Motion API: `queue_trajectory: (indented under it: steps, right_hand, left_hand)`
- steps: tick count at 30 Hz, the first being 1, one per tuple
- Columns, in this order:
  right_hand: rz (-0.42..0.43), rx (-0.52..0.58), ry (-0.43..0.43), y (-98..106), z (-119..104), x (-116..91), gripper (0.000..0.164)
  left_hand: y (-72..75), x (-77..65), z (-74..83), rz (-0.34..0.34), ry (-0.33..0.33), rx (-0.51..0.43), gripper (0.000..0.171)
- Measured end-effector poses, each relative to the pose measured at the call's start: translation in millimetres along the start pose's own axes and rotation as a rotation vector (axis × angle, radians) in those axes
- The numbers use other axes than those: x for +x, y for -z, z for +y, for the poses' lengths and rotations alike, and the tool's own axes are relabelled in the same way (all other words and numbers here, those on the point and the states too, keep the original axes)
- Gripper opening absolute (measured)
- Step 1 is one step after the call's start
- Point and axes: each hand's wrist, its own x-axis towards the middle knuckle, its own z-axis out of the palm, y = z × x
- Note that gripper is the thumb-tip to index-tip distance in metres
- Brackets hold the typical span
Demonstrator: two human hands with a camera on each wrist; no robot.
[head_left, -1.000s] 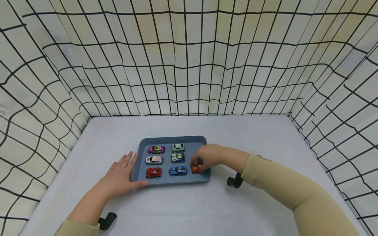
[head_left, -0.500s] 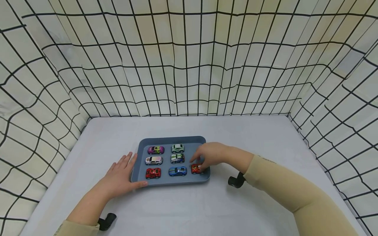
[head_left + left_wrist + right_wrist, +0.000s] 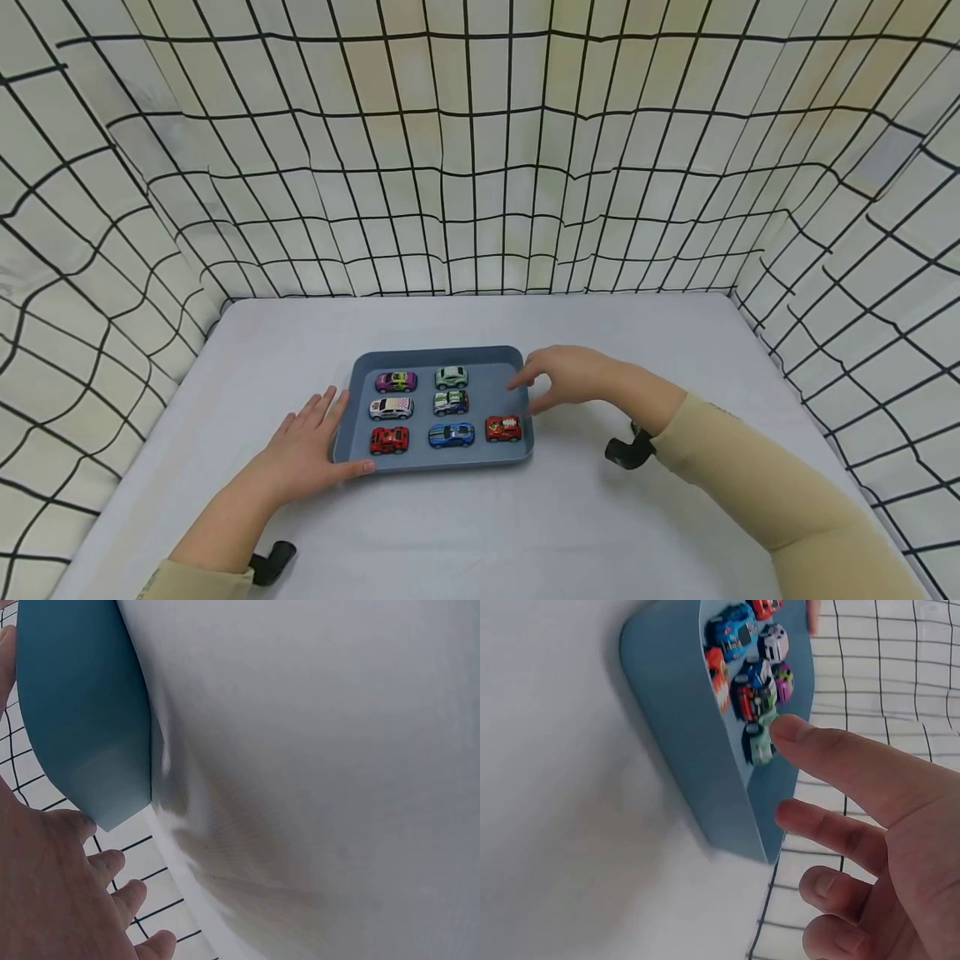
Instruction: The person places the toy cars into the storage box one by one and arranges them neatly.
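Observation:
A blue-grey tray [image 3: 480, 462] holds several small toy cars in rows. At its near right corner sits a red toy car [image 3: 503, 428] with a patterned top. To its left are a blue toy car [image 3: 452, 434] and another red one. My right hand [image 3: 572, 375] hovers over the tray's right rim, thumb and forefinger apart, holding nothing; the right wrist view shows the same spread fingers. My left hand [image 3: 303, 446] lies at the tray's left end, fingers spread, thumb along the near left corner. In the left wrist view it is beside the tray wall [image 3: 82, 712].
The tray stands on a table with a white cloth [image 3: 480, 533]. Black netting [image 3: 480, 167] over pale sheeting rises behind and at both sides. In the tray's far rows are purple, white, pale green and multicoloured toy cars.
My right hand has let go of the red toy car at the near right corner and moved up and right. The left hand and the tray stay in place.

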Motion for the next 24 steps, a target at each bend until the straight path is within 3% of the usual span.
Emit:
queue_trajectory:
  steps: [9, 24]
  right_hand:
    - [0.043, 0.002, -0.094, 4.7, 37.3, -33.2, 0.047]
    - [0.012, 0.071, -0.292, -5.3, 105.9, -100.4, 0.039]
  left_hand:
    - [-1.1, 1.2, -0.2, -0.002, -0.006, -0.005, 0.125]
    - [-0.5, 0.8, -1.7, 0.000, -0.009, 0.019, 0.124]
